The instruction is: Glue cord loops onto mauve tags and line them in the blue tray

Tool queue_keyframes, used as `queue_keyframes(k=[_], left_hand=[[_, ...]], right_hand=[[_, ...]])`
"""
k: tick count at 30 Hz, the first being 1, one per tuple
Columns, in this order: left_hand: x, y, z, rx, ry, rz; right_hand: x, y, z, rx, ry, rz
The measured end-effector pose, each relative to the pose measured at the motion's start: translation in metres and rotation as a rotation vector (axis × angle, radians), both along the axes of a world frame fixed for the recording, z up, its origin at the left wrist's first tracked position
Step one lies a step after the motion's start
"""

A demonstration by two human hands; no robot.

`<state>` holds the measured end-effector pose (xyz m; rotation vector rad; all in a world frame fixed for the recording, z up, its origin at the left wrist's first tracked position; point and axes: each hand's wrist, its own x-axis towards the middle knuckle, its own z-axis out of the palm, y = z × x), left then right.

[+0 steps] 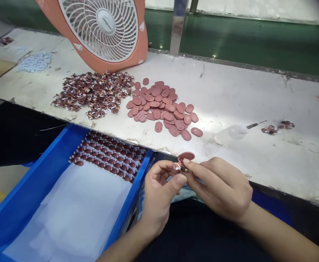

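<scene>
Near the table's front edge, my left hand [162,193] pinches a small painted figure [177,166] in brown, white and yellow. My right hand [222,185] meets it from the right, its fingertips closed on the same figure. A reddish-brown oval disc [187,156] sits at the figure's upper end, just above my fingertips. Beyond my hands lies a loose pile of similar oval discs [162,105], some with small holes. Left of them is a heap of small painted figures [91,92]. The exact contact between figure and disc is partly hidden by my fingers.
A blue crate [52,145] at lower left holds rows of assembled pieces [110,154] on white sheets. An orange fan [104,29] stands behind the heap. A clear bottle with a thin tip [234,131] lies right of the discs, beside two loose figures [278,127].
</scene>
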<state>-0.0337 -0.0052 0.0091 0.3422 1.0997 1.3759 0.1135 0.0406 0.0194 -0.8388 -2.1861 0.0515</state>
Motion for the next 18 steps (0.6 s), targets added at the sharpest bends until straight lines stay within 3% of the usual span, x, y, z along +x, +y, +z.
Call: queue_keyframes(k=[5, 8, 11, 14, 15, 18], left_hand=[[-0.007, 0.001, 0.0, -0.024, 0.034, 0.091], [-0.014, 0.001, 0.001, -0.077, 0.017, 0.134], [-0.034, -0.001, -0.004, -0.14, 0.056, 0.23], [-0.079, -0.01, -0.027, -0.242, 0.346, 0.391], [-0.1, -0.014, -0.038, -0.298, 0.534, 0.451], [-0.173, -0.032, -0.08, -0.433, 0.755, 0.585]], right_hand=[[-0.02, 0.007, -0.01, 0.042, -0.035, 0.065], [-0.027, 0.005, -0.004, 0.037, -0.055, 0.11], [-0.023, -0.003, 0.007, 0.031, -0.079, 0.256], [-0.008, -0.005, 0.011, -0.04, -0.086, 0.335], [-0.002, -0.003, 0.008, -0.054, -0.081, 0.303], [0.018, 0.008, -0.008, 0.025, -0.065, 0.208]])
